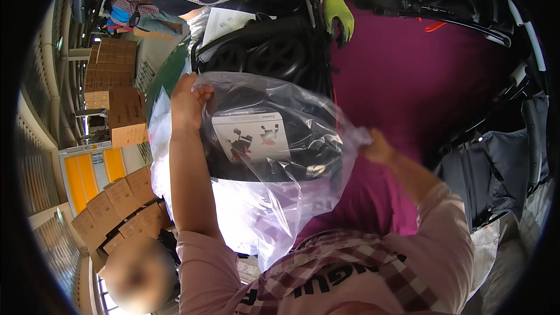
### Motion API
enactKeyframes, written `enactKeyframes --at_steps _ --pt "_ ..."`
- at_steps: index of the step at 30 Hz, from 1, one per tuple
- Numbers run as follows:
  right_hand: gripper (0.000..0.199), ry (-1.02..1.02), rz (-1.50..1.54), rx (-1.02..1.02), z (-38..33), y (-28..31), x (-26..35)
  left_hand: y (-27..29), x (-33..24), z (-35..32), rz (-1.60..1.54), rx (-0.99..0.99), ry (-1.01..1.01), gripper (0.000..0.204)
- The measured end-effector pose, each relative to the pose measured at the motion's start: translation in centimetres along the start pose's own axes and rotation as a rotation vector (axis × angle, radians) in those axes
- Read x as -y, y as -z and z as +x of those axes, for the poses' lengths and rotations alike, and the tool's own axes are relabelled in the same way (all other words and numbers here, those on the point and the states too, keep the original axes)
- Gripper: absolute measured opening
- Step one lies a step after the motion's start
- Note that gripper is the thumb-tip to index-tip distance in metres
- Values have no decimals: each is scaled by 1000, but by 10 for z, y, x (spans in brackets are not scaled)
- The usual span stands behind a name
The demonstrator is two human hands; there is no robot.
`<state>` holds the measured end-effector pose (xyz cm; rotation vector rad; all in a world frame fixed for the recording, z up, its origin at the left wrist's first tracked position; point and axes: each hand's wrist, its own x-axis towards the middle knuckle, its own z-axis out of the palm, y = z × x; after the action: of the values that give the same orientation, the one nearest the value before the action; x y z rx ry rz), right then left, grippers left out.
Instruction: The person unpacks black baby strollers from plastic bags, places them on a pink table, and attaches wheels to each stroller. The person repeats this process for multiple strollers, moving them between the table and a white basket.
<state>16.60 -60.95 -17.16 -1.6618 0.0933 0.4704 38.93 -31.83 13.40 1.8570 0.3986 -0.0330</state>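
A clear plastic bag (326, 189) is stretched between my two hands over one end of a folded black stroller (280, 58). My left hand (189, 102) grips the bag's far left edge, fingers closed. With my right hand (378, 147) I pinch a gathered bunch of the film at the right. Through the film shows a printed leaflet (254, 137) with stroller pictures, lying on dark fabric. The stroller's black wheels stick out beyond the bag.
Across the table, a co-worker's green-gloved hand (338, 17) is beside the stroller. Purple cloth (385, 70) covers the table. More folded black strollers (484, 163) stand at right. Cardboard boxes (119, 201) are stacked at left; another person (137, 14) is further back.
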Motion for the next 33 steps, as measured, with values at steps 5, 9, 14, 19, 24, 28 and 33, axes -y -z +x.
enactKeyframes --at_steps 5,9,14,19,24,28,33 --pt "22 155 -475 -649 162 94 47 20 -6 -1 145 88 45 58" --pt "36 -127 -410 -886 193 109 58 47 -2 8 180 -52 20 61" --pt "55 236 326 -830 135 36 60 54 -31 -3 -93 -95 -543 58" --pt "23 112 17 -582 -38 -74 1 33 -45 -91 539 122 -1021 37" --pt "16 -69 -127 -446 -182 -140 -10 17 0 -179 471 390 -1106 35" --pt "15 -113 -232 -545 -236 -138 6 3 57 -240 330 642 -1139 33" --pt "16 -27 -346 -950 -287 -113 17 -9 136 -277 280 927 -1047 32"
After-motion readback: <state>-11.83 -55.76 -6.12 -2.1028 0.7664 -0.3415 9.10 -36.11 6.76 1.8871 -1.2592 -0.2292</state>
